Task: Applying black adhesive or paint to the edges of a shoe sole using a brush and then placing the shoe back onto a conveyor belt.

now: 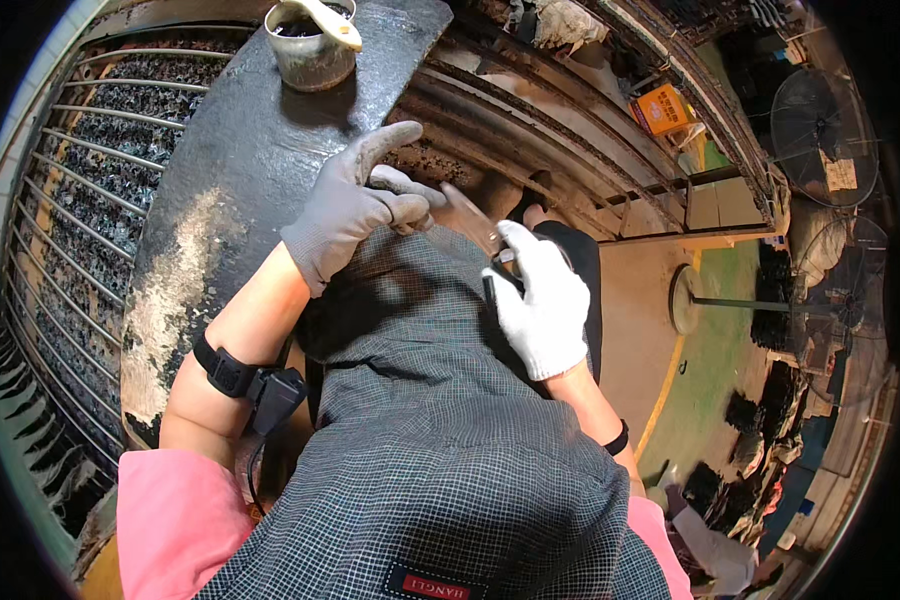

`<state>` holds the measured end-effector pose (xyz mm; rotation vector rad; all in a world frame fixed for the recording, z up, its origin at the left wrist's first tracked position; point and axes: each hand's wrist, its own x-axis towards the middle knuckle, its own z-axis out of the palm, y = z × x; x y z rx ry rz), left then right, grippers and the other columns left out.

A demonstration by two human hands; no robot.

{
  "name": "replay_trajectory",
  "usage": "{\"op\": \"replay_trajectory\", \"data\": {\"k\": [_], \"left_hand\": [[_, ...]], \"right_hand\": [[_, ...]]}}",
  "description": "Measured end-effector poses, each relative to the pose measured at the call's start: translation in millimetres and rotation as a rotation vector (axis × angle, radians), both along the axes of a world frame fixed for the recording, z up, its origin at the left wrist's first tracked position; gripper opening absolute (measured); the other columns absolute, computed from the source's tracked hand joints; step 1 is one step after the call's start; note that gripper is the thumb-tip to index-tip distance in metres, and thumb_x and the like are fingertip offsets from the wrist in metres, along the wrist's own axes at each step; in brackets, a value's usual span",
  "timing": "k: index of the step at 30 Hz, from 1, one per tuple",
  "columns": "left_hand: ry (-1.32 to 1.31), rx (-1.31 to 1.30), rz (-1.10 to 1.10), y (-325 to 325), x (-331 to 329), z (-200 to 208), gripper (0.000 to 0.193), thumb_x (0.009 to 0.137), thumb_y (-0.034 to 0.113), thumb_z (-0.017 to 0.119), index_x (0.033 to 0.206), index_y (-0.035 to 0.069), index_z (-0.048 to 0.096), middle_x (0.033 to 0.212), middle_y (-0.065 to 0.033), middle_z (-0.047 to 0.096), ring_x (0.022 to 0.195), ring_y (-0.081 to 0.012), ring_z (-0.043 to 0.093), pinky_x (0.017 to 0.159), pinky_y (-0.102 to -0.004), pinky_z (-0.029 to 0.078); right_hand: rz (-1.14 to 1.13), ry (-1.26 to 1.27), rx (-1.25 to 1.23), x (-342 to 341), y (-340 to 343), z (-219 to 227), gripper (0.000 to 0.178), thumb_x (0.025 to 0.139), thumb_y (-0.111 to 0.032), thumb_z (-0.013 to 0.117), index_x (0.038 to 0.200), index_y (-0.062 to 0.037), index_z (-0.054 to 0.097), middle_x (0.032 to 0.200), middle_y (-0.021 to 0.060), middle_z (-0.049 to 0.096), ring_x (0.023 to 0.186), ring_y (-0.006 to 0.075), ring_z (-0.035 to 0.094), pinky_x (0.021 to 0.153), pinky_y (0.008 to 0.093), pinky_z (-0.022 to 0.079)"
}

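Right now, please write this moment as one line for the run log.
left hand: grey glove, some fingers curled | right hand: white glove, holding blurred tool | cup: on dark board, pale handle across rim

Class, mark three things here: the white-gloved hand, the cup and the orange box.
White-gloved right hand (545, 305), head view: back of the glove.
Cup (315, 67), head view: outer wall.
Orange box (660, 109), head view: visible side.

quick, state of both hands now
Left hand: fingers partly curled; whether it holds anything cannot be told.
Right hand: closed on a blurred tool.
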<state>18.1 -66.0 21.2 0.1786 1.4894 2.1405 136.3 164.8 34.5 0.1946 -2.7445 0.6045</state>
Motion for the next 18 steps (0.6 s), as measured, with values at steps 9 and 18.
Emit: {"op": "replay_trajectory", "data": {"k": [9, 18], "left_hand": [[-0.011, -0.024, 0.028, 2.5, -2.6, 1.4, 0.084, 0.083, -0.008, 0.072, 0.158, -0.002, 0.035, 0.100, -0.0182, 0.076, 0.083, -0.0194, 0.074, 0.074, -0.0283, 0.059], [0.022, -0.004, 0.023, 3.8, -1.6, 2.5, 0.087, 0.082, -0.010, 0.072, 0.159, -0.001, 0.034, 0.100, -0.0176, 0.076, 0.085, -0.0193, 0.074, 0.075, -0.0277, 0.059]], "right_hand": [[0.012, 0.044, -0.008, -5.9, 3.4, 2.9, 0.049, 0.081, -0.020, 0.082, 0.128, -0.0121, 0.069, 0.092, 0.0080, 0.069, 0.080, 0.0252, 0.069, 0.073, 0.0348, 0.057], [0.059, 0.027, 0.039, -4.4, 1.6, 4.0, 0.054, 0.077, -0.020, 0.084, 0.128, -0.0120, 0.069, 0.091, 0.0081, 0.068, 0.081, 0.0253, 0.069, 0.075, 0.0355, 0.057]]}}
